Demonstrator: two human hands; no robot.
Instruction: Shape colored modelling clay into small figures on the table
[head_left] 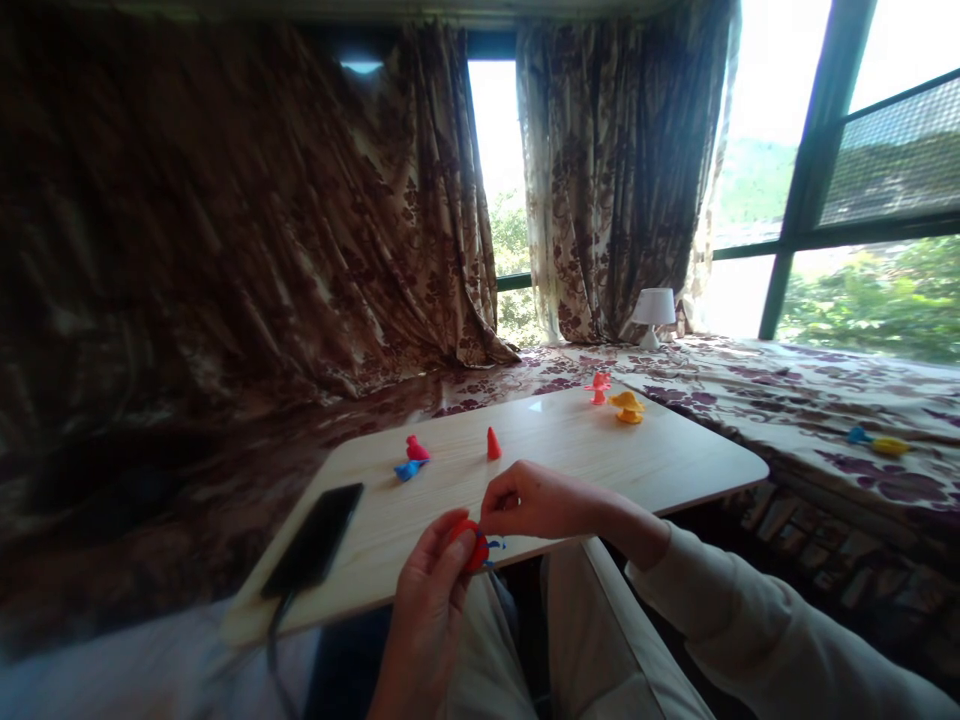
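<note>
Over the near edge of the low table, my left hand (431, 580) grips a rounded red modelling-clay-like piece (475, 550) between thumb and fingers. Thin blue bits (495, 546) stick out from its right side. My right hand (536, 500) is closed in a pinch right beside the red piece; whatever its fingertips hold is hidden. Beyond the hands a small red cone (493, 444) stands upright. To its left, a pinkish-red lump (416, 449) sits against a blue piece (409, 469).
The pale wooden table (450, 490) carries a black phone or tablet (315, 540) with a cable at left. Coral (598, 388) and yellow (626, 408) shaped pieces stand at the far right. A blue-and-yellow item (889, 446) lies on the floral cloth; a white lamp (654, 312) stands behind.
</note>
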